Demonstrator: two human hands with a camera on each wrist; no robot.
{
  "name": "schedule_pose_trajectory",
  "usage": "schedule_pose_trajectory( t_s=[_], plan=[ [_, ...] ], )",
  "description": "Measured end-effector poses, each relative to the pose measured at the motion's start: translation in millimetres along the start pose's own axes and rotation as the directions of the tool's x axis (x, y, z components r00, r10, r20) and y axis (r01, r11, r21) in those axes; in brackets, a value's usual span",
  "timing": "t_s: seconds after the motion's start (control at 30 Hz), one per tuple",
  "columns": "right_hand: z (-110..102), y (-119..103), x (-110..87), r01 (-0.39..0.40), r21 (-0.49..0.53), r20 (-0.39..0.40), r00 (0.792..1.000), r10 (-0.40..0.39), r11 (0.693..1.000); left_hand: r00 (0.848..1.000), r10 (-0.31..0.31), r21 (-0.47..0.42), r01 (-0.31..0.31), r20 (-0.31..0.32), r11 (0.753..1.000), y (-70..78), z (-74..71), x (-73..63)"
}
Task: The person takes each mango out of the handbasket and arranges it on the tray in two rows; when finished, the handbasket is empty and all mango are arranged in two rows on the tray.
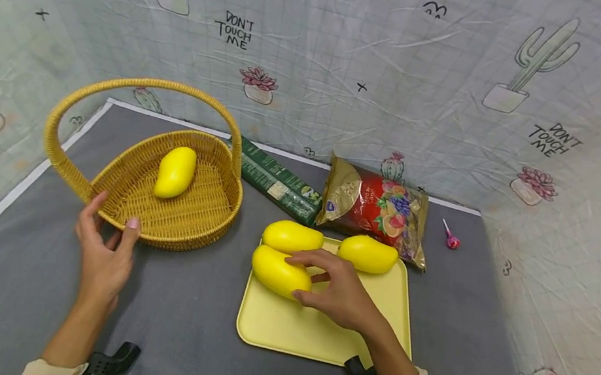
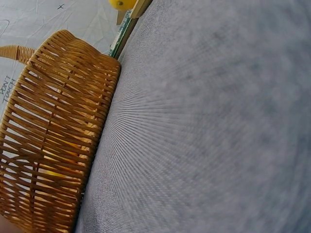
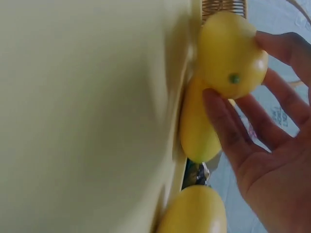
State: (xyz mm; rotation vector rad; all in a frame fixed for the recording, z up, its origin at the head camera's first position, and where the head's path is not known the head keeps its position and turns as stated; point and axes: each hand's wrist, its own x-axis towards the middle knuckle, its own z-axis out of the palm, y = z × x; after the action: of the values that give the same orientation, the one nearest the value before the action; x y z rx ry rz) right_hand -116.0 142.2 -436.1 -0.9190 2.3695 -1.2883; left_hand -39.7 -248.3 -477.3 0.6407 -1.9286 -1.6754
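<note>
My right hand (image 1: 342, 293) pinches one end of a yellow mango (image 1: 276, 271) at the left side of a pale yellow tray (image 1: 294, 332). In the right wrist view, thumb and fingers sit around the end of that mango (image 3: 228, 53). Just behind it lies a second mango (image 1: 293, 237), with a third mango (image 1: 368, 254) at the tray's back right. Against the near left rim of a wicker basket (image 1: 203, 201) rests my left hand (image 1: 106, 261), fingers fairly straight and thumb at the rim. Inside the basket is another mango (image 1: 176, 173).
Behind the tray lie a green carton (image 1: 277, 183) and a gold-and-red candy bag (image 1: 377, 207). A lollipop (image 1: 451, 241) is at the back right. The basket's tall handle (image 1: 151, 83) arches over it. A printed cloth (image 1: 323, 52) hangs behind the grey table (image 1: 179, 340).
</note>
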Motion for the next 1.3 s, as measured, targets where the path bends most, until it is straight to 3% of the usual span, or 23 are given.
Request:
schedule_pose_trajectory(
  t_s=[0.3,0.6,0.9,1.3],
  plan=[
    [-2.7,6.5,-7.1,0.019,-0.065,0.048,0.999,-0.016,0.998,1.0,-0.006,-0.006,0.006,0.001,1.0,-0.3,-0.6,-0.8],
    [-5.1,-1.7,-7.0,0.046,-0.18,0.052,0.998,-0.037,0.983,1.0,-0.009,0.01,0.009,0.004,1.0,-2.4,-0.4,-3.0],
    [-5.1,-29.4,0.1,0.117,-0.193,-0.041,0.991,-0.127,0.974,1.0,-0.015,0.001,0.015,0.0,1.0,-3.9,-0.4,-6.0],
    [28.5,-84.2,40.3,0.174,-0.119,-0.128,0.974,-0.189,0.978,1.0,0.005,-0.024,-0.005,0.003,1.0,-0.8,-0.1,0.7]
  ],
)
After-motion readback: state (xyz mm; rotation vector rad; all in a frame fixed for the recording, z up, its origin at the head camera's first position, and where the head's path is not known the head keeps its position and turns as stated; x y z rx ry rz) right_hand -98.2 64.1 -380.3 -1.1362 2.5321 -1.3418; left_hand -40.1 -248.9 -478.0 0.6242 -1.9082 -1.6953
